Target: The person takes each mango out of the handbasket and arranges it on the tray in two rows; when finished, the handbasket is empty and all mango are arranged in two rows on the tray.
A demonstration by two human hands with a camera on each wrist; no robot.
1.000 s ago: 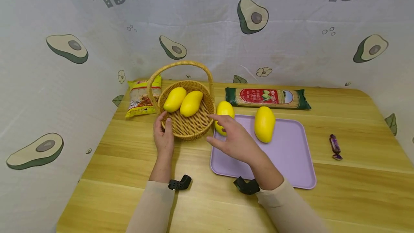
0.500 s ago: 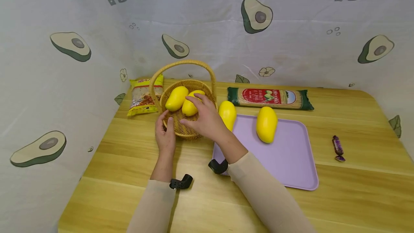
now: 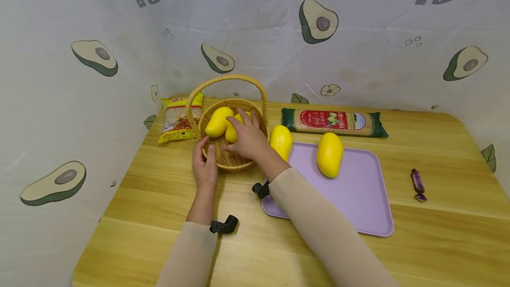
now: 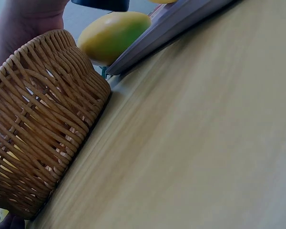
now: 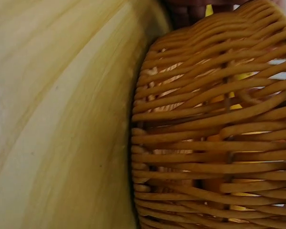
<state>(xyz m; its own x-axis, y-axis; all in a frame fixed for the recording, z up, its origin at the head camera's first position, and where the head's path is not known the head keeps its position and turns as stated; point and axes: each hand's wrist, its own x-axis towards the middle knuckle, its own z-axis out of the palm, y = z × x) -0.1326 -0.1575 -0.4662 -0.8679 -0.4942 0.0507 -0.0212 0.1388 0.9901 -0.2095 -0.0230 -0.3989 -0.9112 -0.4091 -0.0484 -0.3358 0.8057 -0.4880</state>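
Observation:
A wicker basket point(image 3: 229, 159) with a tall arched handle stands on the table, with two yellow mangoes inside. My left hand point(image 3: 205, 169) rests against the basket's near left side, its fingers extended along the outside. Reaching in over the near right rim, my right hand point(image 3: 250, 140) holds the right-hand mango point(image 3: 231, 134) with its fingers curled round it. The other mango point(image 3: 219, 122) lies just left of it. Woven basket wall point(image 5: 205, 148) fills much of the right wrist view, so the right hand's grip is hidden there.
A lilac tray point(image 3: 362, 189) right of the basket bears a mango point(image 3: 330, 155); another mango point(image 3: 281, 141) is at its left edge, partly behind my right arm. A spaghetti pack point(image 3: 334, 122) lies behind, a yellow food bag point(image 3: 177, 121) at back left, a purple-wrapped candy point(image 3: 417, 184) far right.
My right hand has moved left from above the tray into the basket and taken hold of the right-hand mango. My left hand has stayed at the basket's side.

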